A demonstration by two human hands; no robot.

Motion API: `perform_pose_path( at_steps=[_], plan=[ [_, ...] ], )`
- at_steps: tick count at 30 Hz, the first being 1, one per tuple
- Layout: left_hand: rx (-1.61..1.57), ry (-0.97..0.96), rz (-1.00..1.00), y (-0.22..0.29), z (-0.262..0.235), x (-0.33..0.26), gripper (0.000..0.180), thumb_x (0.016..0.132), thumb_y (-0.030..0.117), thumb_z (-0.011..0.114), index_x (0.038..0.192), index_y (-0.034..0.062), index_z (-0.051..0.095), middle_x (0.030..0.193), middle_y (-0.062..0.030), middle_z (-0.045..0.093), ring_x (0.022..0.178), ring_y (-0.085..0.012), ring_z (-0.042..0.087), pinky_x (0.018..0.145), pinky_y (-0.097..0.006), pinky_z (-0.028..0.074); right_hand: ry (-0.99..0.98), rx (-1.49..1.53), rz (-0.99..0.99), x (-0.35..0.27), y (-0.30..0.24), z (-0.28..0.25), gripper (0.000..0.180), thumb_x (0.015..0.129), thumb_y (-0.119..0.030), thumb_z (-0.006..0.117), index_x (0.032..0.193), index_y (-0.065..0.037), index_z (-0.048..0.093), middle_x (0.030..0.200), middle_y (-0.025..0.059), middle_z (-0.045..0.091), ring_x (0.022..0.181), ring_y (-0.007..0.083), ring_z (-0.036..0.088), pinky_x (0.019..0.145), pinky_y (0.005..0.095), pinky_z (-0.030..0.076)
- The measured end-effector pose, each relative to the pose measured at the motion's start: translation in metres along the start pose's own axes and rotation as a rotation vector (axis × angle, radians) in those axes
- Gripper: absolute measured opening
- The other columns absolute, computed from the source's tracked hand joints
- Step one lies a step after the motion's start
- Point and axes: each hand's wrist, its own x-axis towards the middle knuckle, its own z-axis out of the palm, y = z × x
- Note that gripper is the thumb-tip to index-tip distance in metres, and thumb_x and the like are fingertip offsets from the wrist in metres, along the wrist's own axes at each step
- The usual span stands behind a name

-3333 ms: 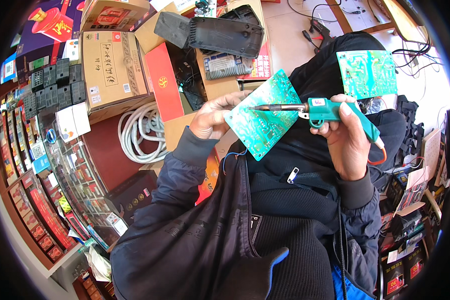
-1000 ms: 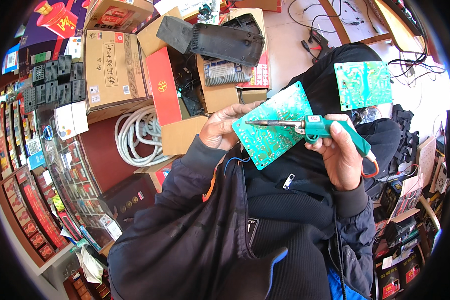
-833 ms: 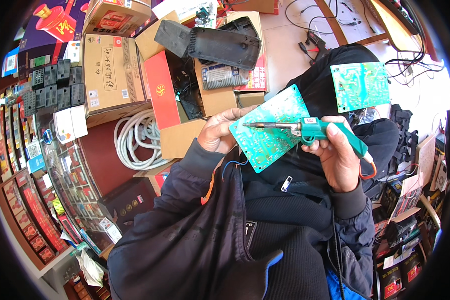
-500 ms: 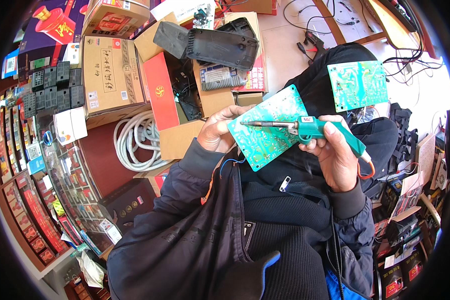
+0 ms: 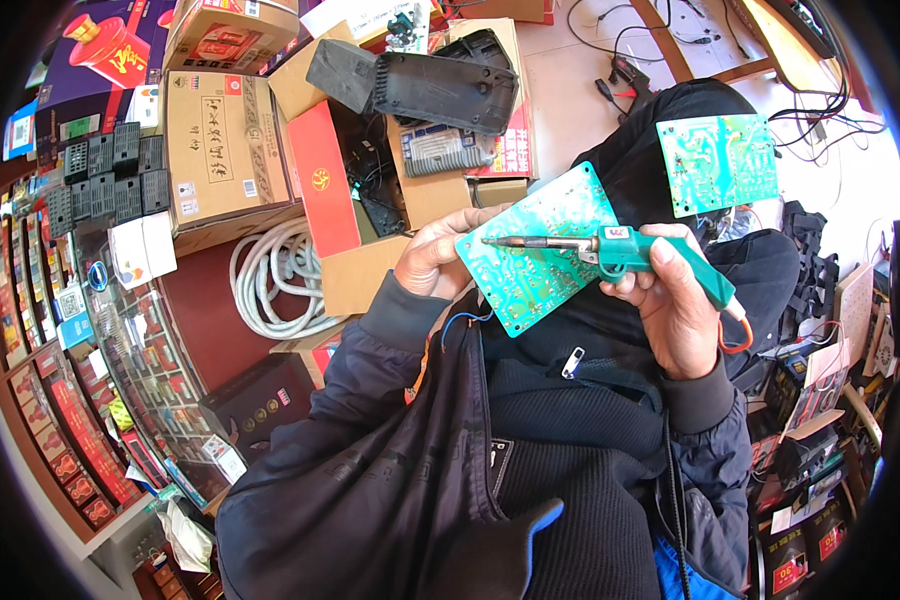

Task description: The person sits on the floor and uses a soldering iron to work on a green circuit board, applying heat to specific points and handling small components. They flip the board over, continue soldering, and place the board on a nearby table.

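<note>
My left hand [image 5: 433,252] grips the left edge of a green circuit board [image 5: 540,285], which is tilted with its soldered side toward me. A blue and an orange wire hang from the board's lower left corner. In my right hand [image 5: 678,315] is a green-handled soldering gun [image 5: 625,250], thumb on top and fingers curled beneath. Its long metal tip lies over the board's left part; whether it touches the surface, I cannot tell. A second green circuit board [image 5: 718,165] rests on my dark-trousered leg, beyond the right hand.
An open carton [image 5: 355,255] with red flaps stands ahead, with black plastic housings [image 5: 445,92] on top. Left of it are a coiled white hose [image 5: 282,283], a closed carton [image 5: 225,145] and a glass display case [image 5: 140,370]. Black cables [image 5: 820,115] hang at the far right.
Very little differs. The held board and soldering gun have shifted a few pixels up and right in the picture, still in the same grips.
</note>
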Motion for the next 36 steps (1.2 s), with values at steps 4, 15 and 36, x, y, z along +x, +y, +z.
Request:
perform_pose_path(
  at_steps=[4,15,36],
  plan=[
    [0.009,-0.056,-0.009,0.001,-0.002,0.001,0.07,0.083,0.03,0.073,0.136,-0.01,0.051,0.137,-0.0201,0.059,0.127,-0.0289,0.057,0.113,-0.044,0.04,-0.004,-0.025,-0.014,-0.001,0.0,0.002,0.025,0.102,-0.021,0.058,0.12,-0.004,0.053,0.08,0.0015,0.052,0.077,0.014,0.063,0.081,0.041,0.061],
    [-0.001,-0.073,0.013,-0.002,-0.006,0.003,0.063,0.084,0.03,0.073,0.132,-0.0066,0.055,0.133,-0.0178,0.061,0.123,-0.0272,0.06,0.111,-0.043,0.042,0.006,-0.03,-0.052,-0.001,0.001,0.002,0.026,0.103,-0.022,0.057,0.121,-0.004,0.053,0.081,0.0009,0.052,0.078,0.0132,0.063,0.083,0.0404,0.061],
    [-0.087,-0.006,0.077,0.0,0.011,0.01,0.016,0.084,0.014,0.069,0.093,0.0054,0.058,0.122,-0.0188,0.06,0.117,-0.031,0.062,0.101,-0.045,0.053,-0.027,0.042,-0.06,-0.001,0.002,-0.002,0.025,0.103,-0.018,0.056,0.119,-0.001,0.051,0.086,0.0073,0.059,0.08,0.0179,0.066,0.086,0.0437,0.06]
  ],
)
